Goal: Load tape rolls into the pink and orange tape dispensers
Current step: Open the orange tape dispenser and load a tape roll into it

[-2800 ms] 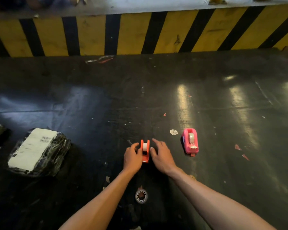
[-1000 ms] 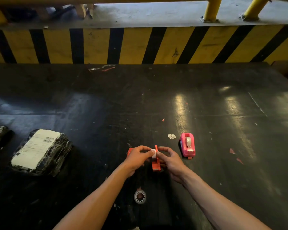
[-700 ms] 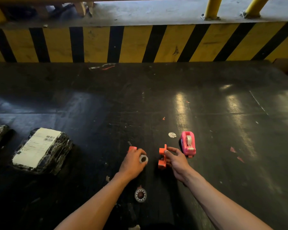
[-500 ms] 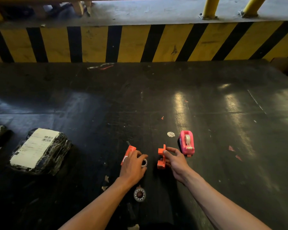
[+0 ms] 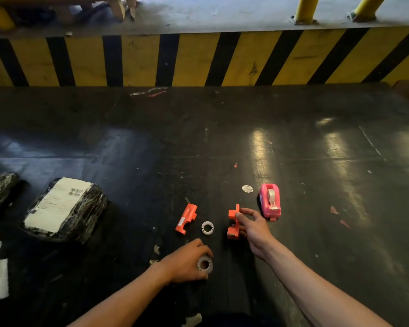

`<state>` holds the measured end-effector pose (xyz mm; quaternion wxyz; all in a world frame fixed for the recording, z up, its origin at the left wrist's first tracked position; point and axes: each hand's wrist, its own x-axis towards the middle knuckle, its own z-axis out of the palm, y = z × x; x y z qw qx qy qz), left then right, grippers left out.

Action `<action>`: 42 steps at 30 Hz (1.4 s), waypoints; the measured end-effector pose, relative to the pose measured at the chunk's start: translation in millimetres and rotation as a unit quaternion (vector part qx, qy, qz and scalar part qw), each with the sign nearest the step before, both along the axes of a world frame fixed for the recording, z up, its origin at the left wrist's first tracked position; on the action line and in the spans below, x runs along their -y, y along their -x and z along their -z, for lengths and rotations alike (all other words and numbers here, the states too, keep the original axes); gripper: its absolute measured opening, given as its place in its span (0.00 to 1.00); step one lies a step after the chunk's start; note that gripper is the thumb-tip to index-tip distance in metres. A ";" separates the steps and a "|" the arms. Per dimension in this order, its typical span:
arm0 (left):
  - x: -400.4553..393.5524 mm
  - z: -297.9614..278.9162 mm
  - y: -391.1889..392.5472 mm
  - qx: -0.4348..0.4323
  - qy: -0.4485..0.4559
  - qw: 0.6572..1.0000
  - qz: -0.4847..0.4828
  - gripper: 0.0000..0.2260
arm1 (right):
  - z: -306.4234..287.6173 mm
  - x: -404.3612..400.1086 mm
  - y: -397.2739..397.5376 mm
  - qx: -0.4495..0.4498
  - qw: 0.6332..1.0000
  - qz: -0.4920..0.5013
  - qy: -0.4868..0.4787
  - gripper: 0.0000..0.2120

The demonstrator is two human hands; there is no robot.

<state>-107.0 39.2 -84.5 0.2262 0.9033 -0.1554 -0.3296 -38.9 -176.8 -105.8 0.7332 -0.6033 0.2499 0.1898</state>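
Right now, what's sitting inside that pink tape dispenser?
A roll of clear tape stands upright in the pink dispenser, its top showing above the slot. The roll's lower part and the hub it sits on are hidden by the dispenser's walls.

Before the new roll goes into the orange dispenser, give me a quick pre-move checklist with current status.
1. Orange dispenser opened: ok. One orange half lies flat; the other orange half stands on edge.
2. Standing half steadied: ok, right hand pinches it.
3. Spent core out: ok, the empty white core lies on the table between the halves.
4. Fresh roll in grasp: ok, left hand closes on the tape roll.
5. Roll's tape end free: cannot tell.
6. Pink dispenser loaded: ok, a roll sits in it.
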 end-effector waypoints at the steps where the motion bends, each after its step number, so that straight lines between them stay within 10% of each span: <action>1: 1.4 -0.1 -2.0 0.002 0.027 0.999 -0.037 0.24 | -1.4 0.5 0.6 0.001 1.000 0.000 0.000 0.12; 10: 23.1 -19.8 -28.1 -0.080 0.353 0.834 -0.416 0.18 | -10.2 2.9 1.2 0.010 1.000 -0.024 -0.016 0.12; 18: 26.5 -25.2 -37.9 -0.182 0.463 0.684 -0.534 0.12 | -15.7 -3.7 2.4 0.024 0.999 -0.043 -0.020 0.13; 32: 19.7 -27.7 -37.8 -0.242 0.489 0.630 -0.553 0.14 | -22.6 -4.7 4.1 0.015 0.998 -0.057 -0.028 0.13; 38: 21.8 -32.5 -37.7 -0.251 0.500 0.652 -0.511 0.16 | -24.2 -4.6 4.2 0.014 0.998 -0.054 -0.033 0.12; 42: 24.0 -33.1 -35.7 -0.212 0.458 0.730 -0.460 0.18 | -21.4 -4.5 5.3 0.013 0.998 -0.049 -0.037 0.13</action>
